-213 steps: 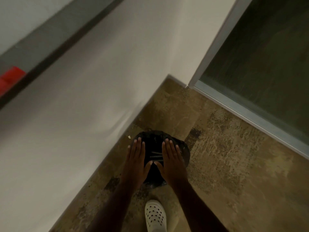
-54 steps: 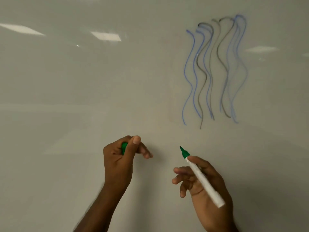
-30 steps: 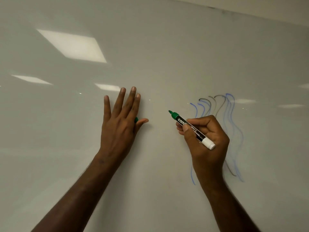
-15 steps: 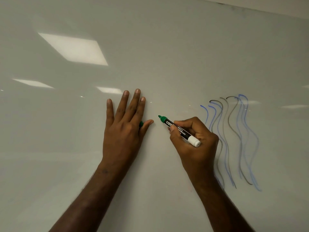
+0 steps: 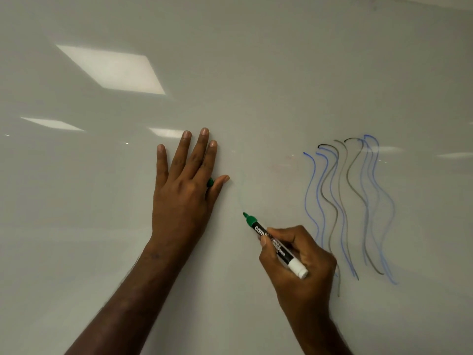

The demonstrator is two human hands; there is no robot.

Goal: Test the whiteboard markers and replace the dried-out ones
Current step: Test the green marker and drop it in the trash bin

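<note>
Up above the left hand (image 5: 186, 196) and off to its left, there's a big bright reflection of a ceiling light panel (image 5: 110, 70), with a thinner reflected strip (image 5: 51, 123) lower down and a small one (image 5: 165, 132) just beside the fingertips. Over to the right of the right hand (image 5: 299, 265), a cluster of wavy blue and grey-black lines (image 5: 340, 201) runs downward, two pale reflections (image 5: 453, 155) near their tops. Far up at the top right, a narrow band of wall (image 5: 422, 1) shows.

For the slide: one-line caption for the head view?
Right hand drags green marker down whiteboard, leaving a faint line; left hand pressed flat, cap underneath.
</note>
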